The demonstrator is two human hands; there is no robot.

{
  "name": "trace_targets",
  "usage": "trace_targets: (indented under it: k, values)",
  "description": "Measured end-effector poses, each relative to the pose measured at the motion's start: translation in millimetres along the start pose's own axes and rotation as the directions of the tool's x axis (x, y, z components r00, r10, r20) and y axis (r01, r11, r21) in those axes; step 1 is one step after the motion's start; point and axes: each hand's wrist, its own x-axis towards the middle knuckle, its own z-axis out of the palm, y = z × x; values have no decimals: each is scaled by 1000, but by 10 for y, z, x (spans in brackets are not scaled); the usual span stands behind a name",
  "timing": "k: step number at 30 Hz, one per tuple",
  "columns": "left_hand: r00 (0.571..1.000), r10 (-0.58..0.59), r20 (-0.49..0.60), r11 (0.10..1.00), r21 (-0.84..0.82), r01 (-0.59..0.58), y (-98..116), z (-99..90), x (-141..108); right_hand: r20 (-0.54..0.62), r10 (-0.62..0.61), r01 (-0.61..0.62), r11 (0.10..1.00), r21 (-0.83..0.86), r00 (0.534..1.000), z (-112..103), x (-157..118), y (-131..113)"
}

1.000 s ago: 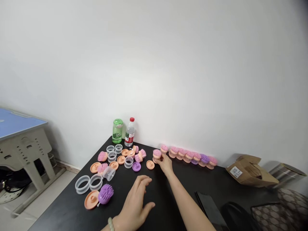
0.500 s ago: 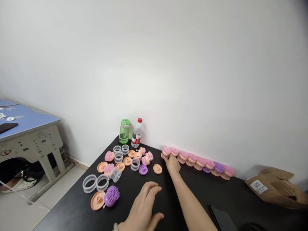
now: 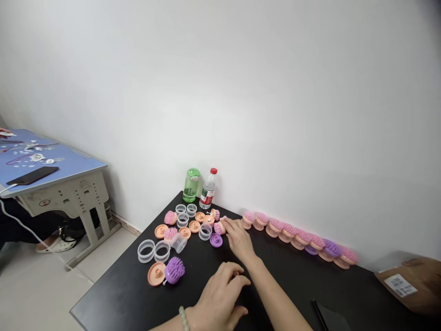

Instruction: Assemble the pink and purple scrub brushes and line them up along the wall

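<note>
My right hand reaches forward over the black table, fingers stretched out and somewhat apart. Its fingertips are beside a pink bristled brush head, and no held thing shows. A purple disc lies just left of it. Nearer to me, my left hand hovers with curved, parted fingers and nothing in it. To the left are clear plastic rings, orange discs, pink brush heads and a purple brush head. Assembled round brushes, mostly pink with a purple one, stand in a row along the wall.
A green bottle and a red-capped water bottle stand at the back corner. At right are a brown paper bag and a dark flat device. A blue desk with small parts stands at far left.
My right hand has left the far-left brush of the row and moved left to the loose brush heads. It now covers the orange disc's former spot. The view has turned slightly left.
</note>
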Motion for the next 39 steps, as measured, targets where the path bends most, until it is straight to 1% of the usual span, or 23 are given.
trace_targets:
  k: [2, 4, 6, 8, 10, 12, 15, 18, 19, 20, 21, 23, 24, 25, 26, 28, 30, 32, 36, 39]
  values:
    - [1000, -15, -14, 1000, 7, 15, 4, -11, -3, 17, -139, 139, 990, 6, 990, 24, 92, -91]
    - [999, -33, -30, 999, 15, 33, -3, -18, 1, 14, -215, 215, 977, 3, 977, 46, 169, -140]
    - [998, -47, -41, 998, 28, 48, -18, -22, 12, -5, -245, 245, 970, 1, 970, 56, 200, -151]
    - [997, -62, -55, 997, 45, 65, -35, -30, 29, -34, -240, 241, 971, 9, 970, 43, 168, -135]
    - [993, -83, -85, 994, 61, 89, -55, -44, 46, -76, -202, 204, 978, 29, 976, 1, 75, -107]
    - [986, -112, -126, 989, 83, 123, -86, -59, 58, -127, -132, 141, 988, 64, 983, -67, -68, -76]
    - [969, -157, -190, 971, 148, 186, -172, -71, 66, -205, 29, 1, 990, 144, 978, -187, -357, -43]
    - [949, -188, -253, 943, 223, 247, -304, -68, 69, -246, 214, -156, 960, 233, 945, -285, -698, -34]
    - [944, -197, -265, 931, 250, 265, -350, -68, 72, -237, 284, -210, 932, 294, 929, -308, -815, -37]
    - [941, -206, -268, 918, 280, 281, -391, -69, 77, -211, 363, -265, 885, 383, 908, -327, -928, -43]
    - [941, -218, -260, 904, 310, 295, -427, -73, 86, -160, 449, -320, 805, 500, 879, -342, -1036, -53]
    - [936, -249, -248, 871, 364, 328, -476, -85, 117, -14, 577, -394, 575, 717, 816, -365, -1222, -83]
    - [929, -268, -257, 852, 387, 353, -491, -92, 142, 55, 612, -411, 459, 788, 789, -375, -1297, -102]
    - [918, -287, -275, 831, 405, 381, -503, -99, 175, 104, 634, -420, 372, 828, 767, -384, -1358, -124]
    - [905, -303, -299, 811, 418, 410, -515, -104, 215, 136, 651, -423, 307, 853, 747, -394, -1406, -147]
    - [882, -329, -339, 778, 432, 456, -547, -111, 316, 172, 675, -414, 215, 884, 717, -413, -1467, -193]
    - [867, -350, -354, 755, 442, 484, -598, -115, 431, 183, 685, -393, 162, 905, 705, -433, -1493, -229]
    - [855, -372, -362, 731, 454, 510, -662, -121, 543, 181, 683, -370, 140, 919, 708, -456, -1503, -249]
    - [841, -384, -382, 702, 470, 534, -762, -166, 711, 167, 673, -362, 160, 918, 720, -511, -1515, -247]
    - [846, -345, -405, 719, 465, 516, -768, -227, 762, 150, 680, -355, 172, 919, 718, -548, -1522, -236]
